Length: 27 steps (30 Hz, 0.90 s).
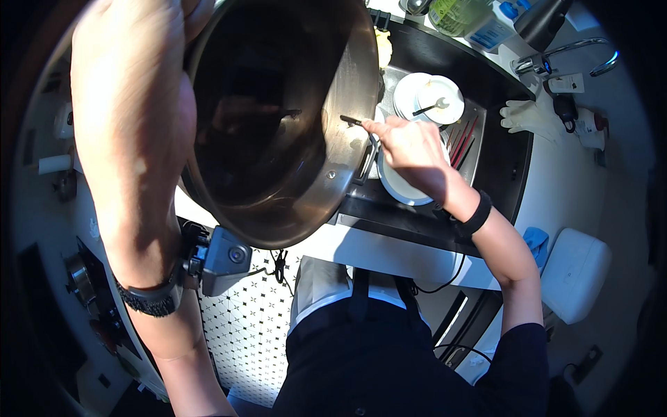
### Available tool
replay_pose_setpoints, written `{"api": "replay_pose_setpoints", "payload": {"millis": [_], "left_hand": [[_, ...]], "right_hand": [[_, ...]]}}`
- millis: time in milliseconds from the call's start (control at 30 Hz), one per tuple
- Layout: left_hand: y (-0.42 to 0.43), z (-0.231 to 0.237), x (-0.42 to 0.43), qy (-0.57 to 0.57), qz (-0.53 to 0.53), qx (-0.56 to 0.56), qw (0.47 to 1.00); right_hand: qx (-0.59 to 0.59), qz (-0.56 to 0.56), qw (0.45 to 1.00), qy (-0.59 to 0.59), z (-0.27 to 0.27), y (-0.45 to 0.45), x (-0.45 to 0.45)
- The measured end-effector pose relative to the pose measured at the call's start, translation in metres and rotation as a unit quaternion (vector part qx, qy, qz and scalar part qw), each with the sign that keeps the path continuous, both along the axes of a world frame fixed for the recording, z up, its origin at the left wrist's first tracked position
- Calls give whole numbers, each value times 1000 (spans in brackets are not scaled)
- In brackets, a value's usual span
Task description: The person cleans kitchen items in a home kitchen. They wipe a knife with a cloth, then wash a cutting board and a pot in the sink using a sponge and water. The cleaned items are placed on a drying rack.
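Note:
A large, deep metal pot [350, 78] is tipped on its side over the counter and the sink edge, its dark interior facing me. My left hand [138, 57] is at the pot's left side and seems to hold it; its fingertips are cut off or hidden. In my right hand [411, 143] is a small black tool [350, 120], too little shown to name exactly. Its tip points at the pot's inner wall; whether they touch, I cannot tell. A metal side handle [369, 159] of the pot sticks out just beside that hand.
The black sink [503, 172] holds stacked white plates [411, 94], a spoon [432, 107], a pale bowl [401, 182] and several chopsticks [464, 143]. A faucet [534, 63], bottles [453, 15] and a white glove [521, 115] are behind it. A white box [576, 273] stands at right.

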<state>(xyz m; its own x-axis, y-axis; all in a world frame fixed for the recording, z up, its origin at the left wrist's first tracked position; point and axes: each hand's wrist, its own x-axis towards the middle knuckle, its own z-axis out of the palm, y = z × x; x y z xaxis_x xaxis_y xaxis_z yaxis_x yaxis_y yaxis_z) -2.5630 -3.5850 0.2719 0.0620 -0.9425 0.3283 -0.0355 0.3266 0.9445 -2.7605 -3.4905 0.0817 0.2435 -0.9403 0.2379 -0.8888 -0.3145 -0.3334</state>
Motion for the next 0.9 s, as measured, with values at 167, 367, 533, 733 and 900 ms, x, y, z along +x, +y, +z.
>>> {"api": "replay_pose_setpoints", "payload": {"millis": [167,367,533,733,900], "left_hand": [[0,1,4,-9,-5,-3,1000],[-4,1,9,-15,-10,-7,1000],[-6,3,9,-22,-11,-10,1000],[-3,2,6,-34,-12,-24,999],[-2,3,0,-50,4,-27,998]], "right_hand": [[-8,59,998,7,0,0,0],[52,119,992,1,6,-6,0],[30,9,996,84,9,-16,-1],[-17,-20,997,68,10,-19,-2],[34,58,996,55,5,-18,-1]]}}
